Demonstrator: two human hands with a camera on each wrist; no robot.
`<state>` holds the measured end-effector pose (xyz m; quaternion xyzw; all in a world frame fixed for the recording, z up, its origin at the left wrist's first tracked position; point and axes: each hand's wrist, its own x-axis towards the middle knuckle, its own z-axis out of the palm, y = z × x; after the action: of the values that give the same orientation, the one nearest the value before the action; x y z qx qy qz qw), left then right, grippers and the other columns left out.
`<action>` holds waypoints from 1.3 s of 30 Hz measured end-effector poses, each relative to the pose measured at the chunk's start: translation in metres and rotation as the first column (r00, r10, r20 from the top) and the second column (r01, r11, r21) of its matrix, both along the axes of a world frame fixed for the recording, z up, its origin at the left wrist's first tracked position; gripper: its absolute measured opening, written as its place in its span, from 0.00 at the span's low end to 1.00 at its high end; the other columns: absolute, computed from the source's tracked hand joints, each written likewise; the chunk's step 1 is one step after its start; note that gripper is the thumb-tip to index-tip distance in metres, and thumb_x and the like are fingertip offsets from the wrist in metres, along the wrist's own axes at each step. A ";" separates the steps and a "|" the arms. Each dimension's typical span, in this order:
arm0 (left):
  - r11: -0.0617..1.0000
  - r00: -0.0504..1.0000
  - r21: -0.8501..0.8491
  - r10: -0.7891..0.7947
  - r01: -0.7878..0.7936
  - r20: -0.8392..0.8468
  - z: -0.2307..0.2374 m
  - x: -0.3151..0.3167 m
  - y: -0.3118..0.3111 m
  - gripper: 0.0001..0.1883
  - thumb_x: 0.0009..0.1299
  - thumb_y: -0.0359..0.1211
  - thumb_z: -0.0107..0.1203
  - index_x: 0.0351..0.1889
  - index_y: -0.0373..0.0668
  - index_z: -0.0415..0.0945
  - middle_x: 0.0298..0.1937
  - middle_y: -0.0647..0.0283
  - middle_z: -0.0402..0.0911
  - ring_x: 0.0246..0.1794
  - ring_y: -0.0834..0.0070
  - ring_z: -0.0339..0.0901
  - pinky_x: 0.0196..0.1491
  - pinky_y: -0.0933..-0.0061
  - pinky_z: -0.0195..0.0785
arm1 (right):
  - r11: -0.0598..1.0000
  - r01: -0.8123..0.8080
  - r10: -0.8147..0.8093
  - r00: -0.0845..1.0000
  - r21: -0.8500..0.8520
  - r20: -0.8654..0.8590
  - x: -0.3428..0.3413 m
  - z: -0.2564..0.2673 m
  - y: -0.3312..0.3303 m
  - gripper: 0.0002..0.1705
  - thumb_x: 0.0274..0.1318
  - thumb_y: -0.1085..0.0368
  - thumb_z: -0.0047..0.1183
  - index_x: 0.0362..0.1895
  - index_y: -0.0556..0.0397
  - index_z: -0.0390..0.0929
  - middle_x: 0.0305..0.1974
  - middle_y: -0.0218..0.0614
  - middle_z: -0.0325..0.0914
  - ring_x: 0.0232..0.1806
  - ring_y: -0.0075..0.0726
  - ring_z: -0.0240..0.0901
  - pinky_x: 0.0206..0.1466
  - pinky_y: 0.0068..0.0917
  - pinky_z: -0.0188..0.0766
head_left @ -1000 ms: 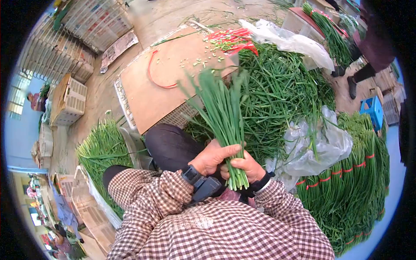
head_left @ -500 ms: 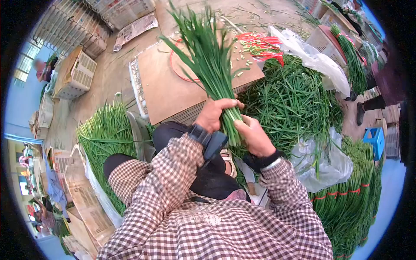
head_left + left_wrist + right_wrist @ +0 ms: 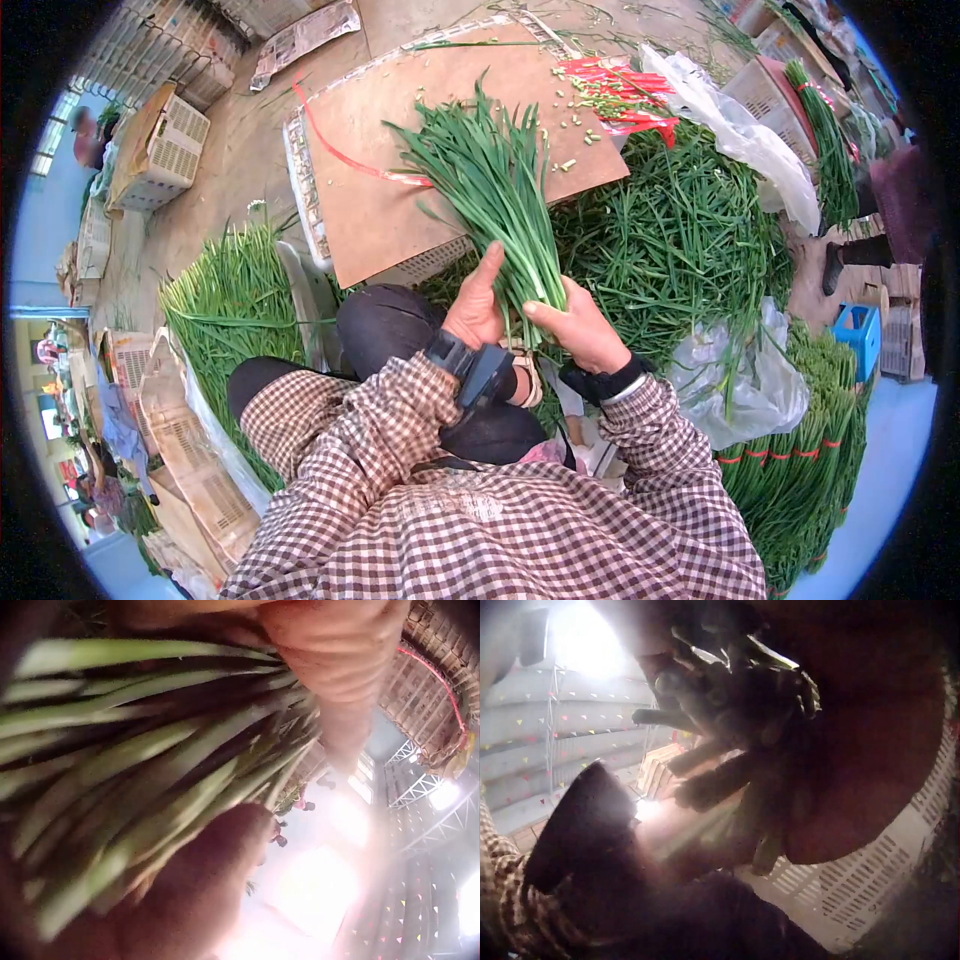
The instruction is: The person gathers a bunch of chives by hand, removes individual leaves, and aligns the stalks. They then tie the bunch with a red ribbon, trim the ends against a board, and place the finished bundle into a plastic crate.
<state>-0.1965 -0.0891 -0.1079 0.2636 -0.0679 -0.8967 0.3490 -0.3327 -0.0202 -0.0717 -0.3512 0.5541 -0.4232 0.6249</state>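
A loose bunch of garlic chives [image 3: 515,215] slants up and away, its leaf tips over a brown board [image 3: 375,215]. My right hand [image 3: 585,330] grips the bunch near its pale cut ends, thumb across the front. My left hand [image 3: 477,308] is against the bunch's left side with its thumb raised straight and its palm showing; its other fingers are hidden behind the stalks. The pale stalks [image 3: 112,757] spread large across the left wrist view. Cut ends [image 3: 712,776] appear dark beside a palm in the right wrist view.
A red strip [image 3: 330,150] lies on the board, with more red strips [image 3: 640,95] at its far right. Loose chives [image 3: 680,230] are heaped to the right, beside clear plastic [image 3: 745,380] and tied bunches [image 3: 800,480]. Another chive stack [image 3: 240,310] stands left. A blue stool [image 3: 858,338] is far right.
The bunch was swung up and farther over the board, then lowered somewhat. My left thumb has lifted from across the stalks, while the right hand keeps hold near the cut ends.
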 end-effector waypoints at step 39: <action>0.982 0.946 0.173 -0.012 0.072 -0.323 -0.013 0.005 0.017 0.25 0.59 0.30 0.51 0.56 0.31 0.68 0.49 0.47 0.78 0.48 0.57 0.78 0.56 0.55 0.71 | 0.927 -0.005 -0.263 0.704 -0.375 -0.660 -0.008 0.004 -0.007 0.10 0.48 0.66 0.60 0.31 0.56 0.72 0.24 0.49 0.77 0.25 0.53 0.76 0.27 0.38 0.71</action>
<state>-0.1910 -0.0722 -0.1211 0.1440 0.0667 -0.9372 0.3106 -0.3408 -0.0271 -0.0675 -0.5494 0.6884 -0.3931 0.2641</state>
